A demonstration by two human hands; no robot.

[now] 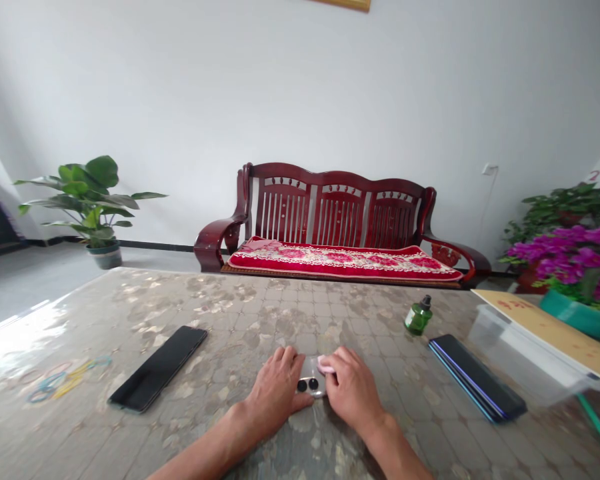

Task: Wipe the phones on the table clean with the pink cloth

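Note:
Between my two hands is a phone, pale and shiny, with two round black camera lenses facing up near its lower edge. My left hand grips it from the left, its thumb along the near edge. In my right hand a small pale pink cloth is pinched against the phone's upper right part. My fingers hide most of the cloth and both sides of the phone. Farther left lies a black smartphone, screen up. At the right, dark phones lie stacked, one with a blue edge.
A green bottle with a black top stands right of centre. Colourful rubber bands lie at left. A clear plastic box holds up a tan folder near a teal flowerpot. Behind the patterned table stands a wooden bench.

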